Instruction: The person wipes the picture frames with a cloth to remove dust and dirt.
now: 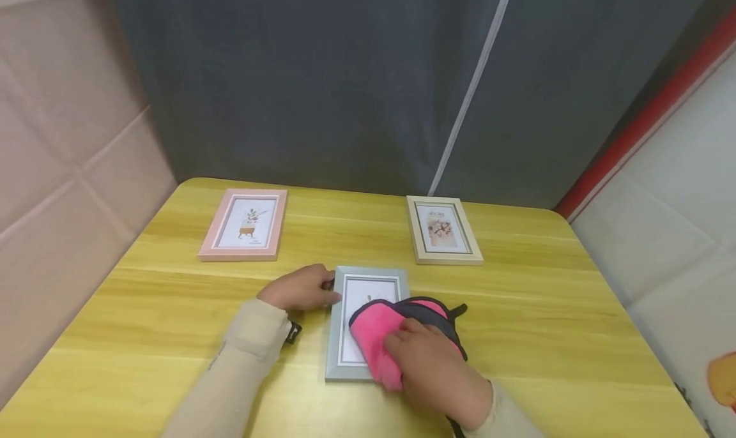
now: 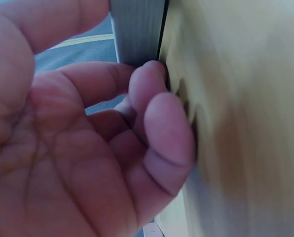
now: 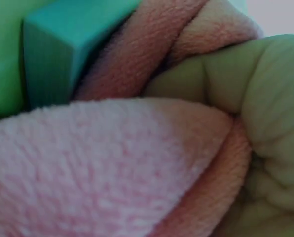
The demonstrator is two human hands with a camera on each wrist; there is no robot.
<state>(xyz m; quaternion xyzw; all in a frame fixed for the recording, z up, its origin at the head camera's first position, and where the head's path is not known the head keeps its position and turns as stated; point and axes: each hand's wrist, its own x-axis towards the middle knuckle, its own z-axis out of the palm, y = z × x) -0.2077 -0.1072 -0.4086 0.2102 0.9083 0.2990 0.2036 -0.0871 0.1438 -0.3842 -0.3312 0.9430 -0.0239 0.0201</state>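
A grey picture frame [image 1: 336, 336] lies flat on the wooden table near the middle, with a white print behind its pane. My left hand [image 1: 301, 288] holds it by the left side, thumb on the edge and fingers curled against it; in the left wrist view the fingertips [image 2: 169, 128] rest low by the tabletop. Bunched in my right hand [image 1: 434, 364] is a pink cloth [image 1: 370, 332] with dark trim, which lies over the frame's lower right part and hides much of the print. Up close, the cloth [image 3: 88, 163] is fuzzy and folded around the fingers.
A pink picture frame [image 1: 209, 243] lies at the back left of the yellow wooden table [image 1: 172, 317]. Toward the back right lies a cream picture frame [image 1: 422, 249]. A dark panel [image 1: 299, 93] rises behind the table, and light walls [image 1: 75, 106] flank it.
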